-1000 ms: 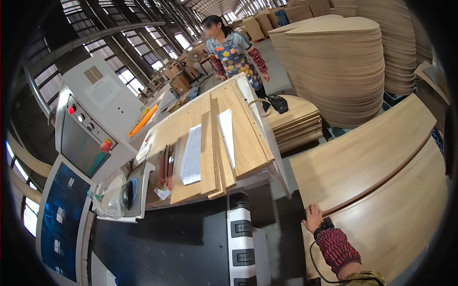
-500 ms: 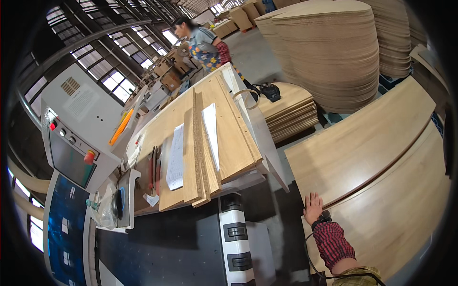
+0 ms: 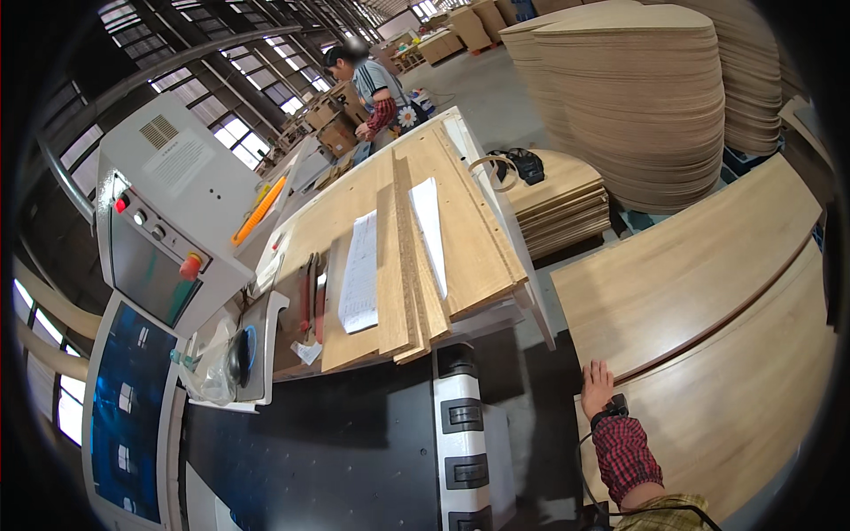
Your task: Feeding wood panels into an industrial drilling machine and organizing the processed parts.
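My right hand (image 3: 597,388) lies at the near left end of the wood-grain panels, its fingers stretched out and touching the board there. The far panel (image 3: 686,274) is curved along its outer side. The near panel (image 3: 717,398) sits beside it, with a dark reddish strip (image 3: 726,329) along the gap between them. A dark band or device (image 3: 613,406) is on my right wrist, below which comes a red checked sleeve (image 3: 627,456). A black cable (image 3: 580,473) hangs by the forearm. My left hand is out of view.
A machine with a control panel (image 3: 159,226) and dark bed (image 3: 336,442) stands at left. On its table lie narrow boards (image 3: 400,265), paper (image 3: 361,274) and red-handled tools (image 3: 312,296). Tall board stacks (image 3: 633,106) rise behind. A co-worker (image 3: 376,88) stands beyond the table.
The view has shifted, so the table and panels sit farther right in the picture. My right hand stays at the panels' end. The co-worker now leans forward, forearm out in front.
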A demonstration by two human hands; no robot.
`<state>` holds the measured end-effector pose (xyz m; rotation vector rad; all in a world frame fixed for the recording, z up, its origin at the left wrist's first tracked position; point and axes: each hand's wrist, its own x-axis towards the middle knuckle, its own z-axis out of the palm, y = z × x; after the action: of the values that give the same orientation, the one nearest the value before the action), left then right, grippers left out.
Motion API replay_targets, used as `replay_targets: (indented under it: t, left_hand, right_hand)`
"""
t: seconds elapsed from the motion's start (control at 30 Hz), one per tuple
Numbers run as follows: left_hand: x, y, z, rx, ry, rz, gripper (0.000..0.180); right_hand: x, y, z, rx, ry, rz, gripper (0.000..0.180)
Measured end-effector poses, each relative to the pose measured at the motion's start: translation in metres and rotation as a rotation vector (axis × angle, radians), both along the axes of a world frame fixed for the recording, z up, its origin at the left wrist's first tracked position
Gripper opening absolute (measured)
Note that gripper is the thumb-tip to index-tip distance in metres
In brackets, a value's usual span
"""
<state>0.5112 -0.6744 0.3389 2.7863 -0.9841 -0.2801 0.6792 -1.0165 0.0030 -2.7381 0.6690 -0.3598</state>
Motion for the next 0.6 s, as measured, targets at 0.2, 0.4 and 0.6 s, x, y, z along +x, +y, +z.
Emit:
replay_targets:
  t: [0.2, 0.4, 0.6]
  left_hand:
    - [-0.001, -0.004, 0.003, 0.006, -0.009, 0.014, 0.037]
    - [-0.003, 0.000, 0.000, 0.038, -0.057, 0.003, 0.036]
    - [-0.005, -0.003, -0.003, 0.047, -0.083, -0.001, 0.034]
  right_hand:
    - [0.020, -0.005, 0.025, 0.127, 0.074, -0.026, 0.065]
    - [0.027, -0.020, 0.004, 0.084, 0.063, 0.036, 0.069]
    - [0.022, -0.021, -0.007, 0.040, 0.021, 0.049, 0.063]
